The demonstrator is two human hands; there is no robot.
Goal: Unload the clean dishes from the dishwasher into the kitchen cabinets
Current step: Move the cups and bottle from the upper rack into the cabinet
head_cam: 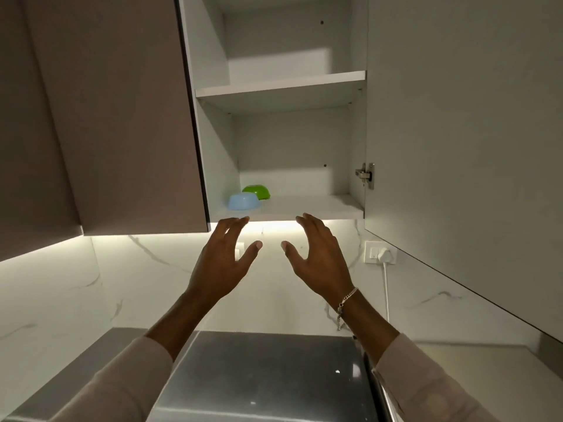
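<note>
Head view: left hand (224,263) and right hand (316,263), fingers spread wide (holding nothing), below open white cabinet (283,91); upturned pale-blue plastic bowl (244,201) and green plastic bowl (256,191) on its bottom shelf.

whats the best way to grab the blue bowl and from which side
Probably from the front, over the edge of the shelf. The blue bowl seems to sit upside down, rim on the shelf, so span its sloping sides from above with thumb and fingers. The cabinet wall stands on its left and the green bowl behind it, so the front is free.
</note>
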